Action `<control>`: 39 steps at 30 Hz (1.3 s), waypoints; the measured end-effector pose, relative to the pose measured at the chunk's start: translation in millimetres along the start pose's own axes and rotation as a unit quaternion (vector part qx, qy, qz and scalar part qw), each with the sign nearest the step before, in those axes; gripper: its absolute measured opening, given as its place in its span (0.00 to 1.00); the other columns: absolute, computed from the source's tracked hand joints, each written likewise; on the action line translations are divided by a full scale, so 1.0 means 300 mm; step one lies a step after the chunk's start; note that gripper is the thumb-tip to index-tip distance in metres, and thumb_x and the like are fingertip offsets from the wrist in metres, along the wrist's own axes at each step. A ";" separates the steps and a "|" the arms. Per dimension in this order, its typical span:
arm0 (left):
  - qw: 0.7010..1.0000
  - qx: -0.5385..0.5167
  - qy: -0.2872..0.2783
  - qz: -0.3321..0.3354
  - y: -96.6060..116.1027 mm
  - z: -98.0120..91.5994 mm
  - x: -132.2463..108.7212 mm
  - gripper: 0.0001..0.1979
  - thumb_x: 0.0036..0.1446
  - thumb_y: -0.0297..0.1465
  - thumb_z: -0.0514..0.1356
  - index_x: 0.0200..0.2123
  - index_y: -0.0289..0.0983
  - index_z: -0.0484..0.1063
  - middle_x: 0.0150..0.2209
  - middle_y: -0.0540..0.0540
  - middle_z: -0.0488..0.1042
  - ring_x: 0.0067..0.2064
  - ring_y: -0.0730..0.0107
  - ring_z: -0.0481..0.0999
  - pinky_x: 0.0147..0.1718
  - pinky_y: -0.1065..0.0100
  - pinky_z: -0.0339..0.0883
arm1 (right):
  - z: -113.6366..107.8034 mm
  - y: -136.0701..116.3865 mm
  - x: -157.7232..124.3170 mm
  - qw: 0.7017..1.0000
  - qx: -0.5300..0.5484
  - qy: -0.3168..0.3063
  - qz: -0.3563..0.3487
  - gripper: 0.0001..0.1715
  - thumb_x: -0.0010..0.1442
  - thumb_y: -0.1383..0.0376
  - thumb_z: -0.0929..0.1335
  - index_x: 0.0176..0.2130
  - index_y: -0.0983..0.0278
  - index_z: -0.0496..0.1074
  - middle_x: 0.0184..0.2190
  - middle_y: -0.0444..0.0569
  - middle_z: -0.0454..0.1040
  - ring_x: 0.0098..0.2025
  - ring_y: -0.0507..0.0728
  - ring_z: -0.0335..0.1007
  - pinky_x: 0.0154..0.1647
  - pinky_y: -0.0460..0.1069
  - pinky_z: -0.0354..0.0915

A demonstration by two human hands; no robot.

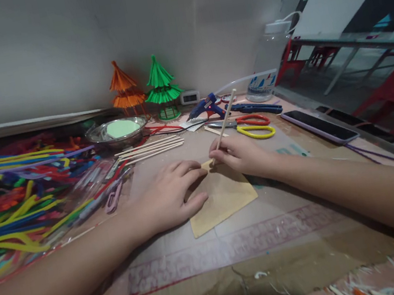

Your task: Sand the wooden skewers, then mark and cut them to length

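Observation:
A flat tan sheet [224,194], like card or thin board, lies on the clear table mat in front of me. My left hand [174,192] rests on its left side, palm down with the fingers stretched out. My right hand [232,152] pinches a thin wooden stick [229,111] near its lower end. The stick leans up and to the right, its lower tip at the sheet's far edge; whether it touches is hard to tell. Several similar wooden sticks [155,148] lie beyond my left hand.
Colourful pipe cleaners [14,215] cover the left side. Behind stand a metal bowl [118,137], an orange tree [126,86], a green tree [161,80] and a blue glue gun [209,107]. Yellow-and-red-handled scissors [257,130], a phone [319,127] and a water bottle [268,61] are at right.

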State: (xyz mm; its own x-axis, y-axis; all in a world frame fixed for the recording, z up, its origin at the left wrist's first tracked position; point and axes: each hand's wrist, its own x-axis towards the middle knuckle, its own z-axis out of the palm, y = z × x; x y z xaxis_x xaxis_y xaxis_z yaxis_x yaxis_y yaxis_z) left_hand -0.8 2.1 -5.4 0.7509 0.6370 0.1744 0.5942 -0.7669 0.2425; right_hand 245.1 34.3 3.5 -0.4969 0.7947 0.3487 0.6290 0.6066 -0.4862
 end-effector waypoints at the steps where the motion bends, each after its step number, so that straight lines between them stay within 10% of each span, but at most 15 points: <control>1: 1.000 0.007 -0.004 0.005 0.000 -0.002 0.002 0.26 0.68 0.43 0.55 0.63 0.38 0.70 0.63 0.37 0.71 0.64 0.45 0.66 0.63 0.43 0.61 | 0.002 0.002 0.002 1.000 -0.021 -0.012 -0.009 0.15 0.68 0.59 0.63 0.38 0.64 0.75 0.31 0.51 0.80 0.34 0.57 0.73 0.37 0.49 0.62; 39: 0.998 0.056 -0.027 0.024 0.012 -0.013 0.008 0.26 0.69 0.43 0.53 0.63 0.36 0.70 0.63 0.38 0.72 0.63 0.45 0.67 0.62 0.42 0.62 | 0.015 0.004 -0.001 0.998 0.053 -0.046 -0.006 0.15 0.70 0.59 0.62 0.35 0.63 0.72 0.26 0.46 0.75 0.30 0.54 0.71 0.35 0.47 0.61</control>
State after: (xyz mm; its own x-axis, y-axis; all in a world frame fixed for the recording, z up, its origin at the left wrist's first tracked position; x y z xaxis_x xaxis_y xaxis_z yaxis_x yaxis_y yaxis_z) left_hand 2.1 1.1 -0.3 0.7916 0.5968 0.1310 0.5838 -0.8021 0.1259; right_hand 243.1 34.7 -0.8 -0.5599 0.7792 0.2817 0.5592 0.6062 -0.5655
